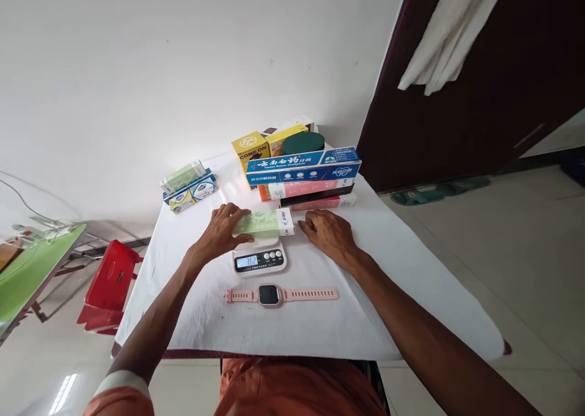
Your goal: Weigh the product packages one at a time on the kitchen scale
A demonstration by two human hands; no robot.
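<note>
A pale green box [269, 222] lies across a small white digital scale [259, 259] whose display reads 362. My left hand [223, 229] grips the left end of that box, fingers curled over it. My right hand [327, 232] rests palm down on the white cloth just right of the box, fingers slightly bent and apart, holding nothing. A pink smartwatch [280, 294] lies flat in front of the scale.
Behind the scale stands a stack of long toothpaste boxes [303, 167], with yellow boxes [250, 148] and a dark green round lid [302, 142] behind it. Small soap boxes [188, 186] sit at the table's [411, 270] far left. A red stool [109, 285] and a green table [27, 270] stand left.
</note>
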